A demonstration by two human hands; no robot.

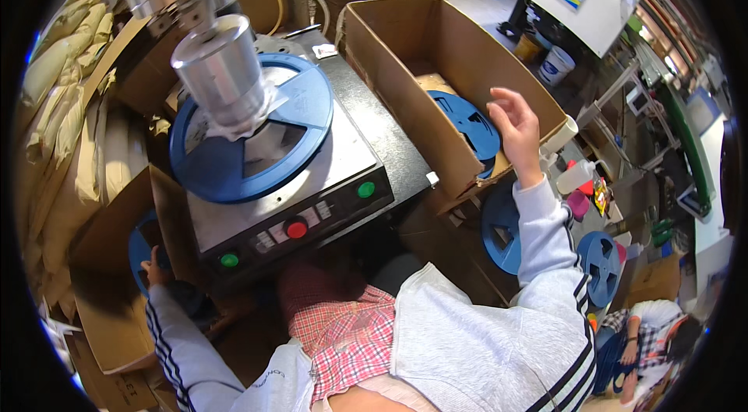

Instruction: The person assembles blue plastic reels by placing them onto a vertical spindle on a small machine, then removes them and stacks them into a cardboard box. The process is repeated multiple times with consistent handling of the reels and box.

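Note:
A blue plastic reel (308,104) lies flat on the plate of a press machine, under its silver metal cylinder head (222,73). My left hand (158,268) reaches down into a cardboard box at the left, its fingers on the rim of another blue reel (139,244); the box wall and shadow hide part of the grip. Over the right edge of a large cardboard box, my right hand (516,127) hovers with loosely curved fingers and nothing in them. Below it, inside that box, lie blue reels (466,120).
Green buttons (366,190) and a red button (296,228) line the machine's front. Bulging paper sacks (86,100) crowd the left. More blue reels (600,268) stand at the right, near bottles and tools. Another person (643,342) sits at the lower right.

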